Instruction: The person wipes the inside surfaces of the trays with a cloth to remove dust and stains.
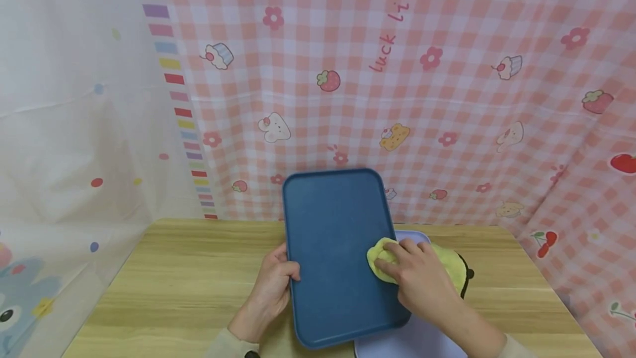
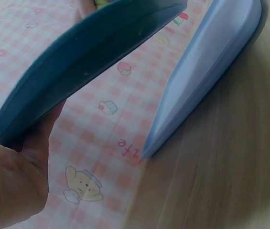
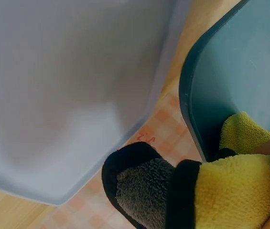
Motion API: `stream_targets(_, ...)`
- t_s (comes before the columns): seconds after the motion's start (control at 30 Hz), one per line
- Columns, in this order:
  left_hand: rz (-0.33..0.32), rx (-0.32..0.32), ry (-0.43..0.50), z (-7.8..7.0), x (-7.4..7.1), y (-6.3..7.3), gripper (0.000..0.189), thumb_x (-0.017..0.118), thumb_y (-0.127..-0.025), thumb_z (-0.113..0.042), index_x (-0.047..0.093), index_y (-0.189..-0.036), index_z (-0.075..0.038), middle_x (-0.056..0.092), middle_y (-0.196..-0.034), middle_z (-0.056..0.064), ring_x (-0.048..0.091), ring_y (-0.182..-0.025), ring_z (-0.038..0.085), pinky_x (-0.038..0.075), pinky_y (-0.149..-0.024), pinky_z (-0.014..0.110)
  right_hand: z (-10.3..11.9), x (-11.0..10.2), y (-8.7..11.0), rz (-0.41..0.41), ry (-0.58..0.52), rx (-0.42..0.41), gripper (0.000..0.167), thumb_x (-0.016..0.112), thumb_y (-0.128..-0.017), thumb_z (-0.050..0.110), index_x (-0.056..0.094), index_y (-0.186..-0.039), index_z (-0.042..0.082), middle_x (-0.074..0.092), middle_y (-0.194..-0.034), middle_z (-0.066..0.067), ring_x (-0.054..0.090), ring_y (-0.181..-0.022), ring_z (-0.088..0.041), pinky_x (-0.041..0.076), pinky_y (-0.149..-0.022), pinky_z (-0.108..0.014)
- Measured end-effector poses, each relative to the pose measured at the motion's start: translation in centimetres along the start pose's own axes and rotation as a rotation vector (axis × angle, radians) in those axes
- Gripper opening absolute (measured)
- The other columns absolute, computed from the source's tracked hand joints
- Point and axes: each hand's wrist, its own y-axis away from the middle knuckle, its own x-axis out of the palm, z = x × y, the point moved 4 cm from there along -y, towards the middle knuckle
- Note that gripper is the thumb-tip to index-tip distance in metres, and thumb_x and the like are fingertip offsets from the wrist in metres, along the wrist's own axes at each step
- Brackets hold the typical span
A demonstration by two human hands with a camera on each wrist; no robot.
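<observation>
A dark blue rectangular tray (image 1: pixel 338 209) is held up at a tilt above the table. My left hand (image 1: pixel 270 280) grips its left edge, thumb over the rim; in the left wrist view that hand (image 2: pixel 10 186) shows below the tray's side (image 2: pixel 77 62). Bunched under the fingers of my right hand (image 1: pixel 422 278) is a yellow plush cloth (image 1: pixel 452 267), pressed on the tray's inner face near the right rim. The cloth's loose end (image 3: pixel 144 191) hangs down in the right wrist view, showing a grey reverse and black edging.
Below the blue tray, a lavender tray (image 1: pixel 409 338) lies on the wood-grain table (image 1: pixel 199 269); its pale inside (image 3: pixel 72 95) fills much of the right wrist view. A pink checked curtain (image 1: pixel 308 115) hangs behind the table, with a white curtain (image 1: pixel 74 126) at the left.
</observation>
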Motion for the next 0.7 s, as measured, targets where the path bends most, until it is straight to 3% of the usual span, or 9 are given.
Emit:
stream_targets(0.23,-0.024,0.006,0.004,0.0,-0.1,-0.1,0.083,0.038,-0.055,0.017,0.055,-0.137,0.014,0.069,-0.12,0.018,0.068,-0.101,0.025,0.058,-0.078,0.033,0.2,0.1,0.6,0.006,0.004,-0.024,0.054,0.057,-0.06,-0.006,0.077,-0.101,0.023,0.07,-0.114,-0.01,0.057,-0.088,-0.027,0.037,-0.064,-0.039)
stream_targets(0.53,-0.043,0.002,0.014,-0.1,-0.3,-0.1,0.082,0.038,-0.055,0.016,0.056,-0.135,0.014,0.07,-0.117,0.016,0.069,-0.098,0.025,0.059,-0.078,0.033,0.7,-0.1,1.7,0.06,-0.064,-0.054,0.058,0.06,-0.06,-0.01,0.081,-0.101,0.023,0.07,-0.117,-0.008,0.059,-0.095,-0.027,0.043,-0.069,-0.04)
stream_targets(0.7,-0.049,0.01,0.011,-0.1,-0.4,-0.2,0.082,0.038,-0.054,0.016,0.056,-0.134,0.014,0.07,-0.115,0.017,0.069,-0.097,0.025,0.059,-0.077,0.034,0.9,-0.1,2.6,0.048,-0.094,-0.101,0.059,0.057,-0.059,-0.011,0.081,-0.1,0.024,0.071,-0.115,-0.007,0.061,-0.097,-0.027,0.043,-0.07,-0.039)
